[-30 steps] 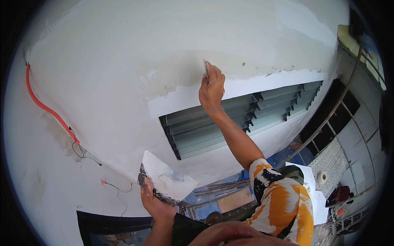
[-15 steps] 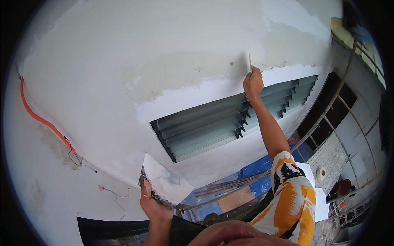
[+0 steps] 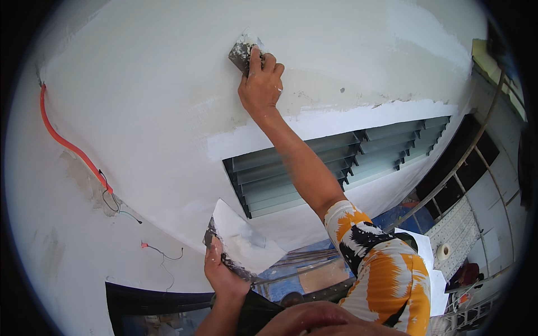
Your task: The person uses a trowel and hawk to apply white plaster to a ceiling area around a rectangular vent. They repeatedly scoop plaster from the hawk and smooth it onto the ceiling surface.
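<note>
My right hand (image 3: 262, 84) is raised to the pale wall (image 3: 168, 73), its fingers closed round a broad putty knife (image 3: 241, 56). White filler is smeared over the knife's dark grip, and its blade lies against or very close to the wall. Lower down, my left hand (image 3: 225, 274) grips a flat putty board (image 3: 238, 232) by its dark, crusted edge, thumb on top. White filler (image 3: 246, 246) covers part of the board's face. Grey, unevenly coated wall lies round the right hand, with a small dark spot (image 3: 342, 90) to its right.
Below the grey patch is a louvered window (image 3: 269, 185), which my right forearm crosses. An orange conduit (image 3: 73, 147) with loose wires runs down the left wall. Curved metal rails (image 3: 476, 143) and a tape roll (image 3: 443, 251) stand at the right. Blue sheeting (image 3: 330, 274) lies below.
My right hand has swept left and upward with the putty knife, from above the window's middle to beyond its left part. The left hand keeps the board; the view has shifted slightly.
</note>
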### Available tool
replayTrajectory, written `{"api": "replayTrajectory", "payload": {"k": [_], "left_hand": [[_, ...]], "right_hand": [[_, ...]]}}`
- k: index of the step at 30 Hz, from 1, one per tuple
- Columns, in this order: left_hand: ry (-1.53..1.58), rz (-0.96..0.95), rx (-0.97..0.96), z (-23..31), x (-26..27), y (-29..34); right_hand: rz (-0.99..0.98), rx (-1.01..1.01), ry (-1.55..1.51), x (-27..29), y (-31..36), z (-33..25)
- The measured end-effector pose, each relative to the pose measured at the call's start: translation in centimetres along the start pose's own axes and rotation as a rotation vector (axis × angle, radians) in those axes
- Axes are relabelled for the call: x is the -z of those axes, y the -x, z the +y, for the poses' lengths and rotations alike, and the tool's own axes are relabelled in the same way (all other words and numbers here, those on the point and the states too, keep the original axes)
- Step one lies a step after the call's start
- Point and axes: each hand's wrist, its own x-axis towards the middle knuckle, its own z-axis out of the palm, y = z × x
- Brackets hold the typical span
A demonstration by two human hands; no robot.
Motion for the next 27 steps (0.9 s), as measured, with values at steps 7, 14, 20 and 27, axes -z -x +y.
{"api": "replayTrajectory", "payload": {"k": [7, 14, 20, 27], "left_hand": [[0.006, 0.029, -0.132, 0.5, 0.2, 0.8], [-0.007, 0.062, -0.090, 1.0, 0.3, 1.1], [0.021, 0.030, 0.013, 1.6, 1.0, 0.9], [0.053, 0.089, -0.008, 0.8, 1.6, 0.0]], "right_hand": [[-0.240, 0.248, -0.083, -3.9, 9.1, -11.7], [-0.040, -0.021, -0.076, 5.6, 10.6, 6.0], [0.178, -0.774, 0.261, 15.1, -0.6, 31.0], [0.055, -0.412, 0.214, 8.6, -0.1, 22.5]]}}
